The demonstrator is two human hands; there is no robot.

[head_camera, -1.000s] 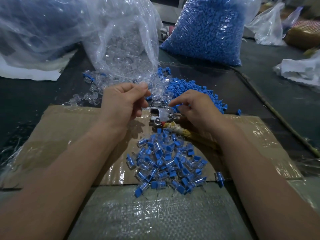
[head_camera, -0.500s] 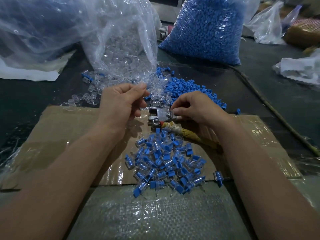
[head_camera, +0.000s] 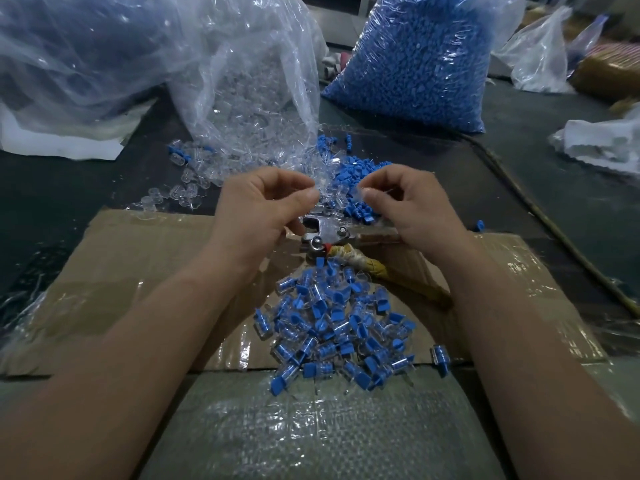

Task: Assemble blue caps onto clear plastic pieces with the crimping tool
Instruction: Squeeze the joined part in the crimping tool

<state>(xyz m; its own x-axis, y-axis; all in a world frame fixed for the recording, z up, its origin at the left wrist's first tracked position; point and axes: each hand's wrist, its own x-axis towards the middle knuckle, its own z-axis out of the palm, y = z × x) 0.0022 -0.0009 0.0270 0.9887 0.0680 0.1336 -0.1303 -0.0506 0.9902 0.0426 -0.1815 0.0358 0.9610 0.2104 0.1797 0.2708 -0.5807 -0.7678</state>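
At the bottom centre of the frame lies a grey-green woven plastic sheet (head_camera: 311,431). Just above it is a flat brown cardboard sheet patched with clear tape (head_camera: 138,271), spread over the dark counter (head_camera: 62,209).

A heap of finished pieces, clear plastic bodies with blue caps fitted (head_camera: 329,323), sits at the centre and spills from the cardboard onto the woven sheet. One stray finished piece (head_camera: 440,355) lies just right of the heap.

Above the heap, the metal crimping tool (head_camera: 325,232) rests on the cardboard. Its handle, wrapped in yellowish tape (head_camera: 367,266), runs toward the lower right.

Both forearms come up from the bottom corners. The left hand (head_camera: 256,209) and right hand (head_camera: 415,209) hover side by side over the tool head without touching it. On each hand the fingers are curled and the thumb meets the forefinger. I cannot tell whether either pinch holds a small clear piece.

Beyond the hands, loose blue plastic caps (head_camera: 360,174) are piled at the centre. Loose clear plastic pieces (head_camera: 190,192) are scattered to their left on the counter.

Farther back, a crumpled transparent bag of clear pieces (head_camera: 249,81) stands at the upper centre. A full transparent bag of blue caps (head_camera: 415,64) stands to its right. A large billowing clear plastic bag (head_camera: 69,46) fills the upper left, and crumpled white plastic (head_camera: 602,143) lies at the right edge.
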